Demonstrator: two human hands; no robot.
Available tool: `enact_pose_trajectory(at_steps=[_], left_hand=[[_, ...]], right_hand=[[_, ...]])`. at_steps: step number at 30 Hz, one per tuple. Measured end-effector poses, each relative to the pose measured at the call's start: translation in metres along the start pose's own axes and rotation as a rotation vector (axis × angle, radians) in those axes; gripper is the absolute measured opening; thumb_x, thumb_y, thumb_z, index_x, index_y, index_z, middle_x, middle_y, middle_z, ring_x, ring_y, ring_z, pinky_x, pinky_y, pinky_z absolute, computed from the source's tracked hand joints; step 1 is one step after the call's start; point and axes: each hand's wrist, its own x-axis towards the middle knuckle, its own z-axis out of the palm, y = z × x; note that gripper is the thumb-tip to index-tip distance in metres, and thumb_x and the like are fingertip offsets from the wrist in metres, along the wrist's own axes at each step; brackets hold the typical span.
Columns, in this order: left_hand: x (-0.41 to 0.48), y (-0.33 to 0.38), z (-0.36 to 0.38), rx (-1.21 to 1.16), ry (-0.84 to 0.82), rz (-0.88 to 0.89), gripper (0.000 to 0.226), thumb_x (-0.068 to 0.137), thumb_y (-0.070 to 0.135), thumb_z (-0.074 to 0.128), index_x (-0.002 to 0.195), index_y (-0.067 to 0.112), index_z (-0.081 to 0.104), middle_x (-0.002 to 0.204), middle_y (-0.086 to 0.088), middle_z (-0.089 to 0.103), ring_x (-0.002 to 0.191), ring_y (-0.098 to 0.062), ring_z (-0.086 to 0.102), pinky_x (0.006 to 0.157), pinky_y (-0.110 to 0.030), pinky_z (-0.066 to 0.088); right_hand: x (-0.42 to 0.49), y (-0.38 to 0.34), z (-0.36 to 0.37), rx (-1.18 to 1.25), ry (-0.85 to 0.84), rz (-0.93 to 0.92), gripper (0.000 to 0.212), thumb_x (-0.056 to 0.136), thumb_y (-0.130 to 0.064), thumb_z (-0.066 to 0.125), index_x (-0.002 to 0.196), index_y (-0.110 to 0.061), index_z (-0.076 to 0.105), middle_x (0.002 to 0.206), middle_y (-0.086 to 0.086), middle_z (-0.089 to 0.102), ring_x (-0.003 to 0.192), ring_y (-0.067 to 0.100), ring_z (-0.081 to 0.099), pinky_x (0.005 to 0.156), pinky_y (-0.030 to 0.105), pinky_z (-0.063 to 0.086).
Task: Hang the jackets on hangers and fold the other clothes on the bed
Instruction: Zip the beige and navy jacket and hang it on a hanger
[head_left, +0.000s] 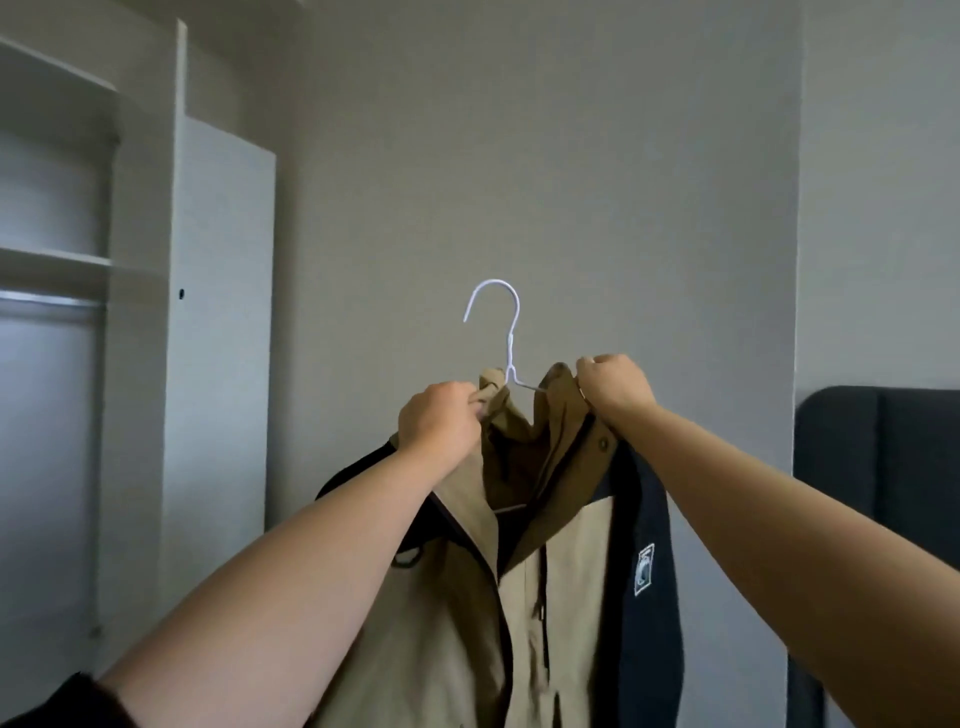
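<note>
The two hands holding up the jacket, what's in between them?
In the head view, the neck and hook of the white hanger rise between the left hand and the right hand, with the brown collar of the jacket sagging just beneath.

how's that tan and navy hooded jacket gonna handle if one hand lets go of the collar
The tan and navy hooded jacket is probably floppy: its collar bunches where the left hand and right hand grip it, so a released side would likely sag. The thin white wire hanger looks light and slick, so fabric may slide off it.
</note>
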Motion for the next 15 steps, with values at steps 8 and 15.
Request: enact_pose_trajectory(at_steps=[8,15], left_hand=[[-0.012,-0.024,0.008,-0.009,-0.209,-0.030,0.024,0.093,0.020,0.050,0.069,0.016,0.049,0.073,0.000,0.050,0.078,-0.026,0.052,0.063,-0.027,0.037],[-0.035,-0.045,0.036,0.020,-0.297,-0.094,0.016,0.085,0.011,0.048,0.090,0.014,0.063,0.097,-0.010,0.064,0.090,-0.031,0.059,0.072,-0.030,0.046]], right_hand=[[-0.017,-0.008,0.038,-0.079,-0.077,0.025,0.025,0.086,-0.001,0.041,0.095,0.002,0.063,0.079,0.011,0.060,0.069,0.026,0.056,0.059,0.030,0.048],[-0.082,0.006,0.082,0.048,0.008,-0.222,0.021,0.086,-0.007,0.043,0.090,-0.009,0.063,0.076,0.004,0.062,0.069,0.025,0.058,0.060,0.032,0.047]])
